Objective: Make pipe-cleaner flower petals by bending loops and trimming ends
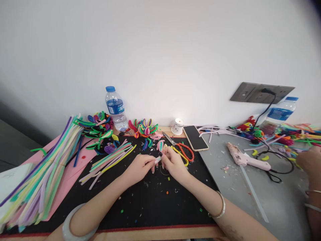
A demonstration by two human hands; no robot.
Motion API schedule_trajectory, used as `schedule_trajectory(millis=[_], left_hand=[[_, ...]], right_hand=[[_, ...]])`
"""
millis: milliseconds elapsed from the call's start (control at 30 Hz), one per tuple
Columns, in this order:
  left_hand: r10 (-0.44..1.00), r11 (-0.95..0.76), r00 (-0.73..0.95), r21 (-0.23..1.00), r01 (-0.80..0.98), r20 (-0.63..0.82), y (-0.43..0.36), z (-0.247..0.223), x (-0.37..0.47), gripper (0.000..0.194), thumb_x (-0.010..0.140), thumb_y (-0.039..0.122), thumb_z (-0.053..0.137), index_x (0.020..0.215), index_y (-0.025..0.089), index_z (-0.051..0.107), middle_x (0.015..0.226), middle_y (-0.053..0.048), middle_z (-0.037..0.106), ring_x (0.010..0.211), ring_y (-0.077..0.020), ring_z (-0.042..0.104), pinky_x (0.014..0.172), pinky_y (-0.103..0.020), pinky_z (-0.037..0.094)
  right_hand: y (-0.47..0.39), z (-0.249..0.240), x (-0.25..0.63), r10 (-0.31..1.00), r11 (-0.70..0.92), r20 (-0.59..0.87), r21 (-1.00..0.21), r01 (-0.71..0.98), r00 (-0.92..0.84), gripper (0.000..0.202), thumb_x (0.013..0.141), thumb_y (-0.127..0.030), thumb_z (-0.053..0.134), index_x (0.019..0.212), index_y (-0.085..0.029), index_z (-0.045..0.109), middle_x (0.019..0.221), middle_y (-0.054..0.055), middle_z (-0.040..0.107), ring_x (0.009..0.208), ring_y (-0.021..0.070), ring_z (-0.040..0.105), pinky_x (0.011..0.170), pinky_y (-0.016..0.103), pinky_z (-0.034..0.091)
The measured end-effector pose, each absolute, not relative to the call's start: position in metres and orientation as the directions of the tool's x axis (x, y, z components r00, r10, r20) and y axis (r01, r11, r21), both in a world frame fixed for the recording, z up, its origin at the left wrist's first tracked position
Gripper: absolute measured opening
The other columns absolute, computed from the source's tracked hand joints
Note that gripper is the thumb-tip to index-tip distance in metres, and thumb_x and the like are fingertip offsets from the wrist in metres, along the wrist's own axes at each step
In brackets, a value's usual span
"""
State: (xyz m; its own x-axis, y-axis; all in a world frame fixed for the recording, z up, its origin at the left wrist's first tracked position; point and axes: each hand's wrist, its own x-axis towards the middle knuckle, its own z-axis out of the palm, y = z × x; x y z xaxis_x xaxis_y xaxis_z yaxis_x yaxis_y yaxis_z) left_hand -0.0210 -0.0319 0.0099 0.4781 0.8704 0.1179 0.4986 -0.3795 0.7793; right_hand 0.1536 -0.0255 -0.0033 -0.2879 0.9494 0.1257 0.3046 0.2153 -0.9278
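Observation:
Both hands meet over the black mat (163, 207). My left hand (142, 166) pinches the lower end of a small looped pipe cleaner piece (161, 146), pink with a teal middle. Fingers of my right hand (174, 164) are closed on the same piece, just below its loop. The fingertips hide part of it. Right behind my right hand lie scissors (184, 152) with orange and yellow handles, their blades pointing to the back left. To the left of my left hand is a small bunch of cut pipe cleaners (110, 162).
Long pipe cleaners (41, 180) spread over the left side. Finished looped pieces (142, 129), a water bottle (116, 108), a paper cup (177, 127) and a phone (196, 138) line the back. A corded glue gun (250, 160) lies right, near another person's hand (309, 162).

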Motion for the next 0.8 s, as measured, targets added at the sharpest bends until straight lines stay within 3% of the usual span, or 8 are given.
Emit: schedule_trajectory(millis=[100,200,367,533,633,800], left_hand=[[0.883,-0.387,0.447,0.763,0.517,0.145,-0.032,0.011,-0.022,0.034,0.088,0.023,0.039,0.061,0.016,0.058,0.061,0.002,0.061,0.061,-0.0114,0.055,0.064,-0.021,0.037],[0.879,-0.43,0.441,0.704,0.564,0.183,-0.033,0.01,-0.023,0.033,0.088,0.02,0.039,0.061,0.017,0.058,0.06,0.001,0.059,0.062,-0.0119,0.054,0.064,-0.022,0.038],[0.784,-0.62,0.523,0.461,0.634,0.334,-0.036,0.006,-0.021,0.032,0.089,0.017,0.038,0.062,0.016,0.055,0.062,-0.002,0.055,0.066,-0.0142,0.05,0.063,-0.025,0.037],[0.707,-0.704,0.603,0.292,0.647,0.369,-0.039,0.003,-0.018,0.032,0.091,0.018,0.032,0.069,0.017,0.056,0.065,-0.004,0.055,0.067,-0.0162,0.047,0.063,-0.027,0.038],[0.726,-0.688,0.612,0.335,0.644,0.313,-0.04,0.005,-0.018,0.034,0.091,0.018,0.031,0.067,0.017,0.055,0.065,-0.004,0.055,0.068,-0.0164,0.048,0.064,-0.027,0.037],[0.784,-0.573,0.579,0.619,0.537,0.224,-0.04,0.013,-0.02,0.035,0.091,0.018,0.033,0.062,0.017,0.053,0.065,-0.001,0.056,0.066,-0.0137,0.051,0.066,-0.025,0.037]], right_hand=[[-0.022,0.003,0.158,0.965,0.22,0.153,-0.914,0.339,-0.213,0.017,0.087,-0.031,0.04,0.074,-0.02,0.041,0.052,-0.006,0.047,0.047,0.0095,0.044,0.048,0.02,0.033],[-0.023,0.007,0.158,0.959,0.227,0.136,-0.893,0.39,-0.249,0.028,0.086,-0.035,0.042,0.064,-0.019,0.041,0.05,-0.005,0.044,0.047,0.0093,0.042,0.047,0.021,0.031],[-0.03,0.002,0.149,0.954,0.131,0.004,-0.906,0.403,-0.301,0.038,0.085,-0.036,0.041,0.051,-0.018,0.039,0.044,-0.005,0.04,0.043,0.0078,0.037,0.045,0.021,0.028],[-0.032,-0.003,0.145,0.956,0.021,-0.06,-0.962,0.271,-0.286,0.03,0.081,-0.025,0.041,0.052,-0.019,0.036,0.044,-0.007,0.035,0.041,0.0063,0.03,0.042,0.019,0.025],[-0.031,-0.001,0.147,0.947,0.037,-0.049,-0.965,0.261,-0.317,0.027,0.079,-0.022,0.042,0.053,-0.019,0.035,0.046,-0.007,0.033,0.043,0.0065,0.028,0.042,0.019,0.024],[-0.031,0.01,0.148,0.93,0.191,0.069,-0.929,0.317,-0.36,0.028,0.081,-0.021,0.043,0.055,-0.019,0.033,0.051,-0.006,0.035,0.048,0.0076,0.031,0.047,0.02,0.026]])
